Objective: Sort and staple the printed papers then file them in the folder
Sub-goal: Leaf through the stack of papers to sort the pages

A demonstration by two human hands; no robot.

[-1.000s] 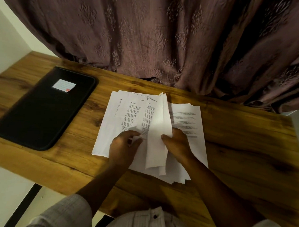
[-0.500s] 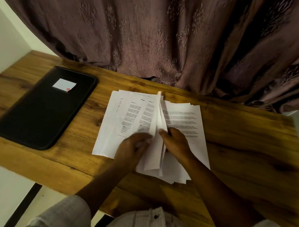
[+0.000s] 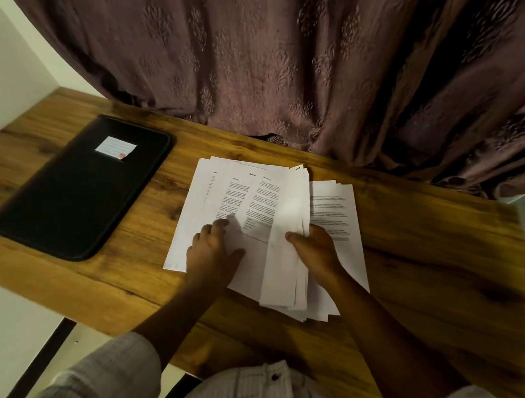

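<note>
Your right hand (image 3: 313,252) pinches lifted sheets (image 3: 287,230), seemingly lengthwise away from you; left hand (image 3: 214,251) presses spread papers (image 3: 194,214) flat.

Home study corner, by the look of it, not a fitted office. Brown wood-grain laminate desk top (image 3: 417,265) butts against a plain white wall (image 3: 17,76). Heavy mauve embroidered fabric curtain (image 3: 291,64) hangs in folds to the desk's far edge. Dim, warm light. Paperwork on it: flat black zip folder (image 3: 75,196) with a small lined label (image 3: 115,147), loose white printed paper sheets (image 3: 255,204).
</note>
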